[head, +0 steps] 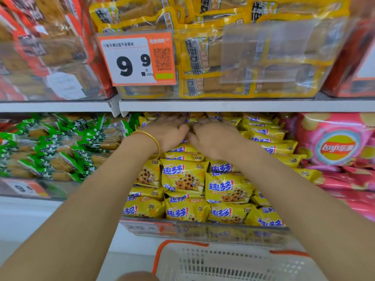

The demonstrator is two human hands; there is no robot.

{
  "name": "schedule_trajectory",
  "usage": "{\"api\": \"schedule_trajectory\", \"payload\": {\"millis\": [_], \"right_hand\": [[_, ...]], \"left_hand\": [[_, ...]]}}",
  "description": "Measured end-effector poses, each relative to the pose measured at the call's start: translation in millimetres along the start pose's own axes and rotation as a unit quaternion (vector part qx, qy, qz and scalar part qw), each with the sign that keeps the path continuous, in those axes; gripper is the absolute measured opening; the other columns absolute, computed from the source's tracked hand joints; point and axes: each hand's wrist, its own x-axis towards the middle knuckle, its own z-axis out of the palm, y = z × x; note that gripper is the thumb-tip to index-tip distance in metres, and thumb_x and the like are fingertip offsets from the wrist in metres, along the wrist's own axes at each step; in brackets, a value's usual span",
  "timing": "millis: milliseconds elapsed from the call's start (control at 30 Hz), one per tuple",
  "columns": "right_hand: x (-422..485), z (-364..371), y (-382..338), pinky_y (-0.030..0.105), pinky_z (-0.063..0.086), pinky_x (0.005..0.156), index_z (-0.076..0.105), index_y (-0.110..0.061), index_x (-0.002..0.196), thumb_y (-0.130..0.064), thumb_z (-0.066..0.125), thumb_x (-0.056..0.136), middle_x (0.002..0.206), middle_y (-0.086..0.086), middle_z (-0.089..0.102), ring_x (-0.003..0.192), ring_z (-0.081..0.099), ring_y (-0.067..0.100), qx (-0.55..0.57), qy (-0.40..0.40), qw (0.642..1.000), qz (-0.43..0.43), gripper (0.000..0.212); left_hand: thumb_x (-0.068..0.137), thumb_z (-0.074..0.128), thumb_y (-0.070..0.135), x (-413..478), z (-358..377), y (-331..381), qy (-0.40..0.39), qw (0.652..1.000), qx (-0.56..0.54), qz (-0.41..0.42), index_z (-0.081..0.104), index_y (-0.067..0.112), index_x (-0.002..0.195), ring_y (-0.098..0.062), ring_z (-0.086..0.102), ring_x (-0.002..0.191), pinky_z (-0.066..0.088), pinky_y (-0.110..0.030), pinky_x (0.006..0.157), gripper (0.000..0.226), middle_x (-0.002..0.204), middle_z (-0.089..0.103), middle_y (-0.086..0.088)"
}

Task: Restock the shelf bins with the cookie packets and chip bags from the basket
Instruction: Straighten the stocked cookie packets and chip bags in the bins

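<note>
1. Store shelving filled the view, and a white shelf edge (223, 106) ran just above both hands.
2. The left hand (168, 132), with a gold bangle (154, 140) at its wrist, lay palm-down on top of the cookie packets (185, 177). Its fingers stretched flat and forward, curled round nothing.
3. The right hand (213, 138) lay just beside it, thumbs almost meeting, palm-down on the same pile. Its fingers were blurred and dipped among the packets, so whether they had closed on one could not be told.
4. The cookie packets, yellow with blue lettering, lay under both palms. They were heaped from there toward the person and filled a clear bin (223, 232), whose front wall stood below the forearms.
5. Pink chip bags (336, 147) lay in the neighbouring space to the right of the right hand, apart from it.
6. Green packets (60, 142) were piled to the left of the left hand, beyond the wrist.
7. A white basket (162, 252) with an orange rim sat below the forearms, nearest the person. Only its rim and slotted wall showed.
8. Above the hands, an orange price tag (136, 59) reading 9.9 hung before yellow packs (243, 57).
</note>
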Motion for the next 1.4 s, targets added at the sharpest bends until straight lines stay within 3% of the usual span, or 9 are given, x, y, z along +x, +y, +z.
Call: {"api": "schedule_trajectory", "payload": {"millis": [67, 233, 400, 533, 733, 900, 1000, 1100, 1400], "right_hand": [[-2.1, -0.4, 3.1, 0.042, 0.02, 0.112, 0.035, -0.019, 0.144, -0.046, 0.022, 0.1, 0.151, 0.006, 0.032, 0.139, 0.028, 0.024, 0.004, -0.002, 1.0, -0.012, 0.053], [-4.1, 2.0, 3.7, 0.04, 0.021, 0.113, 0.031, -0.02, 0.147, -0.045, 0.022, 0.101, 0.155, 0.004, 0.025, 0.142, 0.023, 0.024, 0.018, 0.0, 1.0, -0.023, 0.053], [-12.7, -0.2, 6.1, 0.042, 0.017, 0.114, 0.03, -0.016, 0.146, -0.045, 0.024, 0.101, 0.154, 0.006, 0.027, 0.142, 0.021, 0.026, 0.01, 0.022, 1.0, 0.008, 0.055], [-24.3, -1.6, 19.6, 0.046, 0.015, 0.116, 0.027, -0.006, 0.146, -0.053, 0.017, 0.099, 0.15, 0.015, 0.03, 0.139, 0.024, 0.031, -0.026, 0.028, 0.993, 0.109, 0.067], [-24.9, 2.1, 20.3, 0.043, 0.019, 0.114, 0.028, -0.004, 0.145, -0.052, 0.013, 0.099, 0.152, 0.017, 0.028, 0.139, 0.027, 0.03, -0.02, -0.008, 0.995, 0.098, 0.068], [-47.2, -4.8, 37.0, 0.041, 0.021, 0.112, 0.034, -0.008, 0.141, -0.048, 0.021, 0.1, 0.144, 0.012, 0.039, 0.135, 0.032, 0.028, -0.013, 0.074, 0.993, 0.088, 0.059], [-62.5, -1.5, 56.5, 0.042, 0.022, 0.112, 0.026, -0.005, 0.145, -0.047, 0.022, 0.1, 0.15, 0.015, 0.031, 0.139, 0.027, 0.029, -0.002, 0.059, 0.988, 0.14, 0.062], [-63.2, 4.6, 62.1, 0.042, 0.015, 0.115, 0.016, -0.007, 0.15, -0.047, 0.02, 0.1, 0.156, 0.012, 0.021, 0.144, 0.017, 0.026, 0.039, 0.027, 0.989, 0.138, 0.063], [-64.7, 1.7, 77.6, 0.039, 0.016, 0.115, 0.02, -0.004, 0.148, -0.042, 0.025, 0.1, 0.155, 0.014, 0.021, 0.143, 0.017, 0.026, 0.059, 0.058, 0.985, 0.151, 0.061]], "left_hand": [[0.082, 0.005, 0.048, 2.2, 2.5, -0.1, -0.006, 1.0, 0.021, -0.006, 0.021, 0.014, 0.151, -0.019, 0.006, 0.147, 0.008, -0.037, 0.119, 0.078, 0.16, 0.01, -0.005], [0.074, 0.003, 0.046, 0.4, 6.4, 0.9, -0.002, 1.0, 0.015, -0.018, 0.025, 0.012, 0.149, -0.02, 0.008, 0.147, 0.009, -0.038, 0.119, 0.085, 0.159, 0.014, -0.008], [0.102, 0.017, 0.035, -3.8, 9.7, -2.1, 0.017, 0.999, -0.008, -0.04, 0.017, 0.017, 0.152, -0.02, 0.006, 0.147, 0.008, -0.037, 0.119, 0.052, 0.16, 0.009, -0.006], [0.102, 0.018, 0.035, -8.2, 3.3, 13.7, 0.057, 0.996, 0.059, -0.045, 0.014, 0.02, 0.152, -0.021, 0.01, 0.146, 0.008, -0.039, 0.119, 0.053, 0.159, 0.012, -0.003], [0.102, 0.013, 0.035, -19.1, 18.5, 37.3, 0.043, 0.997, 0.054, -0.03, 0.008, 0.023, 0.152, -0.015, 0.001, 0.147, 0.003, -0.038, 0.119, 0.052, 0.161, 0.003, -0.001], [0.102, 0.016, 0.033, -22.2, 12.2, 57.2, 0.088, 0.994, 0.047, -0.034, 0.011, 0.023, 0.152, -0.017, 0.005, 0.147, 0.004, -0.039, 0.119, 0.052, 0.16, 0.009, -0.002], [0.102, 0.016, 0.03, -22.5, 15.2, 86.9, 0.073, 0.997, 0.031, 0.026, 0.006, 0.021, 0.153, -0.015, 0.0, 0.147, 0.001, -0.036, 0.118, 0.052, 0.161, 0.003, -0.001], [0.102, 0.012, 0.032, -19.1, 23.7, 91.6, 0.041, 0.998, 0.036, 0.036, 0.001, 0.023, 0.152, -0.012, -0.006, 0.147, -0.003, -0.034, 0.118, 0.052, 0.16, -0.004, 0.002], [0.101, 0.017, 0.032, -2.9, 16.4, 105.5, 0.082, 0.995, 0.05, 0.034, 0.008, 0.022, 0.152, -0.018, 0.003, 0.147, 0.002, -0.038, 0.119, 0.053, 0.16, 0.007, -0.002]]}}
